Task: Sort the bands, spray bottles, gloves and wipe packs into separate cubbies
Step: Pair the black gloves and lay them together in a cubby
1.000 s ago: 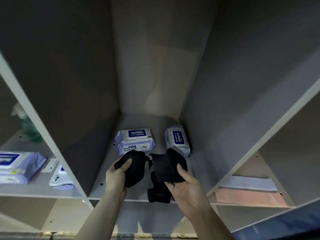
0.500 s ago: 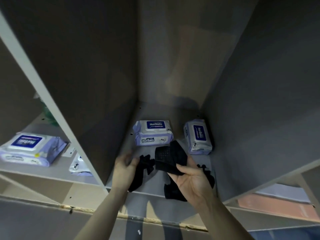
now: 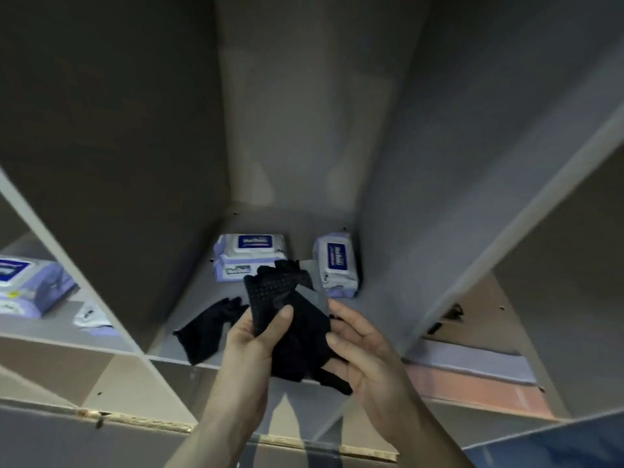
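Observation:
My left hand (image 3: 256, 336) pinches a bundle of black dotted gloves (image 3: 280, 298) with its thumb on top, just above the front of the middle cubby's shelf (image 3: 189, 319). Beside the bundle, my right hand (image 3: 358, 349) is relaxed, its fingers touching the gloves' right side and underside. Another black glove (image 3: 206, 329) lies flat on the shelf to the left of my hands. Two wipe packs (image 3: 251, 255) (image 3: 337, 265) lie at the back of the same cubby.
The left cubby holds a large wipe pack (image 3: 23, 285) and a small white packet (image 3: 91, 315). In the right cubby lie a dark item (image 3: 445, 319) and a pink-and-grey flat thing (image 3: 472, 383). Grey divider walls rise on both sides.
The glove bundle passed from my right hand into my left. The glove my left hand held now lies on the shelf. The camera shifted a little.

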`<state>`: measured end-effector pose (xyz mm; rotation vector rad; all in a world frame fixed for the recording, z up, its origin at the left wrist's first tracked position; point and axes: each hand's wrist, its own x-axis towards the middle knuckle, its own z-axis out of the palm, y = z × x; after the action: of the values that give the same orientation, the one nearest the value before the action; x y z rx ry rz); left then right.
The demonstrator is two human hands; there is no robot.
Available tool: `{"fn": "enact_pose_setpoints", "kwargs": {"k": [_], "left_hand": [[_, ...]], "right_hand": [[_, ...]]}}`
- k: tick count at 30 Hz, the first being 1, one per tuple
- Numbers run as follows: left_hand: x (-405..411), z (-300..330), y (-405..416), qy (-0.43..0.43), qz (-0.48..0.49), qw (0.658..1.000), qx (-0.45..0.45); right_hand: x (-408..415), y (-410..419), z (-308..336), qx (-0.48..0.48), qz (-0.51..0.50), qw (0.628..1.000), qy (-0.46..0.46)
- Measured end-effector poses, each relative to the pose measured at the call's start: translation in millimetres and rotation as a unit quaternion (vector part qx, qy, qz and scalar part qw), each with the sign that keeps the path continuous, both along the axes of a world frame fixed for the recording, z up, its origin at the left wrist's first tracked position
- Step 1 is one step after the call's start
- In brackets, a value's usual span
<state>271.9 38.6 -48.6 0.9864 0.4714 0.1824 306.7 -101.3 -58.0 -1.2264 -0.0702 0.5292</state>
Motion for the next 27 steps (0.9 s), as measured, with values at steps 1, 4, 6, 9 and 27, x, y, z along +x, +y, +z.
{"fn": "enact_pose_setpoints", "kwargs": {"k": [1, 4, 6, 9, 27], "left_hand": [[-5.5, -1.2, -16.1, -0.001, 0.007, 1.0, -0.002], [-22.6, -9.2, -64.5, 0.008, 0.027, 1.0, -0.01], [-31.5, -17.8, -94.5, 0.013, 0.019, 1.0, 0.001], [-38.9, -27.3, -134.5, 0.017, 0.004, 1.0, 0.003], [-10.9, -38.0, -206.5, 0.092, -0.047, 0.994, -0.031]], "right_hand": [[-2.7, -20.4, 2.5, -0.01, 0.006, 1.0, -0.001], [-7.5, -84.1, 4.8, -0.038, 0.021, 0.999, -0.013], [-1.2, -121.4, -3.6, -0.046, -0.002, 0.999, -0.02], [27.7, -163.8, -33.4, -0.129, -0.064, 0.988, -0.046], [221.8, -230.2, -202.4, -0.649, 0.227, 0.67, -0.279]]}}
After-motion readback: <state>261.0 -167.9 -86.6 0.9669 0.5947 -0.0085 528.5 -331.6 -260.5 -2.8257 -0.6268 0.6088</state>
